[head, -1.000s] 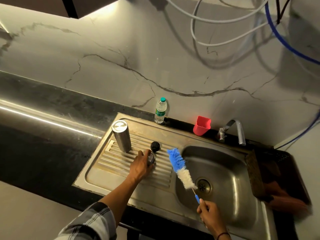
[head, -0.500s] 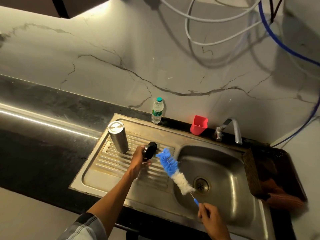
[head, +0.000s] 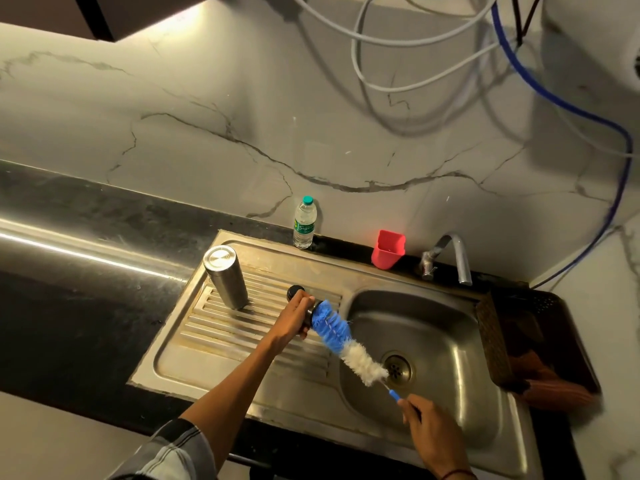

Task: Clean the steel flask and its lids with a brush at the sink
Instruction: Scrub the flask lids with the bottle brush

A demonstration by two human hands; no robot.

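Since the earlier frame, we raised the lid in our closed left hand; our right hand gripped the brush, bristles touching it.

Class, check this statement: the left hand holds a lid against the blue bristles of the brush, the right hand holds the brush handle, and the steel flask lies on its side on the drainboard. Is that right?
Not quite. In the head view the steel flask stands upright on the drainboard, not on its side. The rest holds: the left hand holds a lid against the blue bristles of the brush, and the right hand holds the handle.
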